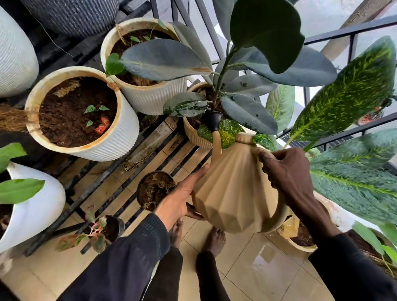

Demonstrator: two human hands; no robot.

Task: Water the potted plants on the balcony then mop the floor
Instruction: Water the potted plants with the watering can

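I hold a beige ribbed watering can [232,192] in the middle of the view. My right hand [286,172] grips its handle at the top. My left hand [181,198] presses flat against the can's left side, fingers straight. The can's black rose [212,120] tilts over the soil of a beige pot [193,136] that holds a rubber plant [264,64] with large dark leaves. No water stream can be made out.
Two white ribbed pots [123,139] [155,97] with dark soil stand on a black slatted rack [126,175] at left. Small black pots [155,190] [112,227] sit below them. Speckled leaves [348,95] crowd the right side by the railing [351,32]. My bare feet stand on beige tiles [264,272].
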